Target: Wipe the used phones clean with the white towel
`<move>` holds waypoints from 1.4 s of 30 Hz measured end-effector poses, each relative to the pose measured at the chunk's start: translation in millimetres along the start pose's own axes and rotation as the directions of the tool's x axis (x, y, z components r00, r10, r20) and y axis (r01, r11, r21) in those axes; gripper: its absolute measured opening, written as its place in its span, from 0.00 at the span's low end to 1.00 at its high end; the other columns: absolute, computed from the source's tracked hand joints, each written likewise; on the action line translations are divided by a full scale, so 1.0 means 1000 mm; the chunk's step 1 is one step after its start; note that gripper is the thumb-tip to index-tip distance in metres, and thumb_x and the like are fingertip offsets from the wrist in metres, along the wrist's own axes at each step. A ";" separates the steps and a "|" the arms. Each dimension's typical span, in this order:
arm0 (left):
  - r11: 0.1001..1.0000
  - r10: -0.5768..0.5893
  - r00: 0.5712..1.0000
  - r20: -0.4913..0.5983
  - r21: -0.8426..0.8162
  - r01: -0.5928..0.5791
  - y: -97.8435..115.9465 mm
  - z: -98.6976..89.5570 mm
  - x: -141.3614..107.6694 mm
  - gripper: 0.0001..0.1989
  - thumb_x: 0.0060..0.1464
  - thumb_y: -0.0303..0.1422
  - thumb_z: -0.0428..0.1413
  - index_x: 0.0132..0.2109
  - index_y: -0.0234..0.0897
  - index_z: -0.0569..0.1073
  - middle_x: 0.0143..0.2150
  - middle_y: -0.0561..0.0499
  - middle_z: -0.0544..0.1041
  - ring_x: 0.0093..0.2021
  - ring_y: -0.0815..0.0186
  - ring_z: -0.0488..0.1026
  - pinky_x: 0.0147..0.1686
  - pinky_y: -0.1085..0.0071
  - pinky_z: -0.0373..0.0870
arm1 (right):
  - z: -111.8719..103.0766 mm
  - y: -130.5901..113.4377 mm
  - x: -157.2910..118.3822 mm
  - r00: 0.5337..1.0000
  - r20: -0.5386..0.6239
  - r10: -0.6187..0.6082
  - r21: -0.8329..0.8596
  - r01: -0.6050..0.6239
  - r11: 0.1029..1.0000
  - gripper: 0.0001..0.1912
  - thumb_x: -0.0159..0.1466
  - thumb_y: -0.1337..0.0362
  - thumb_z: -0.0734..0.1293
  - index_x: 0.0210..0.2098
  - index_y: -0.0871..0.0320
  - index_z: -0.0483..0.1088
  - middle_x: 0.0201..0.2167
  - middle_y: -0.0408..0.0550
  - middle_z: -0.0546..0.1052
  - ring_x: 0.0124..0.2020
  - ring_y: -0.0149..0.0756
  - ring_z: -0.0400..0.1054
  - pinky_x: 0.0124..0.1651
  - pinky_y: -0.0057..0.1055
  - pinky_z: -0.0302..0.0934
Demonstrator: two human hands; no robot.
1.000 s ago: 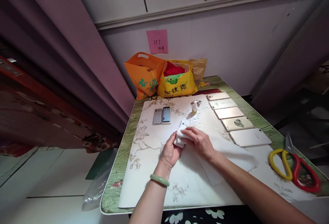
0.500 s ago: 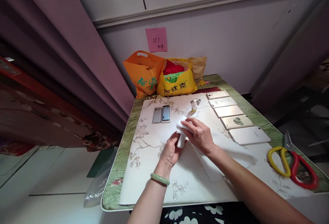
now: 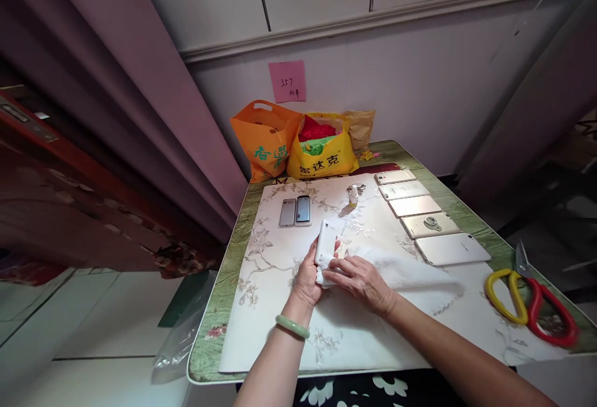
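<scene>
My left hand point(image 3: 306, 277), with a green bangle at the wrist, is wrapped round a small white phone point(image 3: 326, 242) held upright over the sheet. The fingers of my right hand point(image 3: 359, 279) press a white cloth point(image 3: 405, 273) against the phone's lower end, and the rest of the cloth trails to the right over the sheet. Beyond the hands stands a small white-capped bottle point(image 3: 353, 196). Two small phones, one silver point(image 3: 287, 213) and one dark-faced point(image 3: 303, 210), lie side by side to the left.
Several phones lie in a column on the right, the nearest a white one point(image 3: 452, 249). Scissors point(image 3: 527, 295) with yellow and red handles rest at the right edge. An orange bag point(image 3: 265, 139) and a yellow bag point(image 3: 321, 158) stand at the back of the table point(image 3: 205, 338).
My right hand has moved down with the cloth, from the phone's top to its lower end. More of the white phone now shows. The view has shifted slightly.
</scene>
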State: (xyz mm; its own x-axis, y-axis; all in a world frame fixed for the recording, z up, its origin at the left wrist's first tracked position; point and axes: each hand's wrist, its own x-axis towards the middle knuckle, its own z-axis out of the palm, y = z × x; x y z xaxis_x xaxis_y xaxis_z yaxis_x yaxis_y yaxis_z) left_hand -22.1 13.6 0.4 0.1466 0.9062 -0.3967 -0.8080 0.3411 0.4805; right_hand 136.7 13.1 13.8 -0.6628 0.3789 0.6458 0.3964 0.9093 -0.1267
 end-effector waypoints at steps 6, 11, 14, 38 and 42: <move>0.991 0.075 0.997 -0.004 -0.113 -0.075 0.003 0.003 -0.001 0.25 0.64 0.44 0.53 0.58 0.29 0.74 0.51 0.35 0.80 0.54 0.53 0.77 0.55 0.59 0.72 | -0.006 0.019 -0.006 0.979 0.043 0.198 -0.009 -0.198 0.980 0.07 0.70 0.66 0.63 0.45 0.55 0.73 0.41 0.50 0.77 0.34 0.36 0.70 0.37 0.31 0.64; 0.985 0.080 0.992 -0.099 -0.144 -0.094 0.003 0.005 -0.002 0.20 0.65 0.38 0.54 0.59 0.33 0.73 0.47 0.42 0.82 0.47 0.61 0.80 0.52 0.68 0.74 | -0.007 0.013 0.004 0.910 -0.140 0.389 0.144 -0.370 0.918 0.13 0.70 0.63 0.64 0.53 0.56 0.70 0.46 0.53 0.75 0.43 0.38 0.74 0.44 0.31 0.70; 0.995 0.014 1.000 -0.003 -0.095 -0.015 0.002 0.007 -0.004 0.24 0.63 0.41 0.55 0.59 0.28 0.72 0.49 0.39 0.81 0.49 0.58 0.79 0.53 0.66 0.74 | -0.001 0.005 0.010 0.975 -0.050 0.219 0.143 -0.210 0.967 0.13 0.72 0.65 0.61 0.54 0.55 0.70 0.49 0.54 0.75 0.47 0.39 0.74 0.47 0.32 0.71; 0.994 0.104 0.993 -0.062 0.049 -0.101 -0.003 0.011 -0.003 0.18 0.57 0.36 0.63 0.53 0.35 0.77 0.46 0.46 0.82 0.41 0.63 0.79 0.48 0.65 0.75 | -0.002 0.057 0.041 0.836 -0.087 0.542 0.099 -0.534 0.840 0.14 0.68 0.64 0.65 0.52 0.53 0.75 0.48 0.51 0.78 0.44 0.41 0.74 0.45 0.35 0.69; 0.989 0.143 0.990 0.002 0.039 -0.142 -0.007 0.012 -0.001 0.21 0.58 0.36 0.62 0.57 0.36 0.75 0.53 0.44 0.80 0.49 0.59 0.78 0.55 0.62 0.72 | 0.007 0.063 0.042 0.712 -0.092 0.697 0.204 -0.671 0.713 0.11 0.66 0.61 0.66 0.46 0.54 0.76 0.40 0.48 0.80 0.39 0.40 0.75 0.44 0.35 0.69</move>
State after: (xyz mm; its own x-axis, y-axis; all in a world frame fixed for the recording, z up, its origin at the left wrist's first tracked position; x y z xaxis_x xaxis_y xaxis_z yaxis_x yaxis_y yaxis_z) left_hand -9.9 13.1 7.3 0.0311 0.9460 -0.3226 -0.7980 0.2178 0.5619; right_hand 129.3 87.3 28.4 -0.1373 0.8872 0.4404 0.5976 0.4288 -0.6775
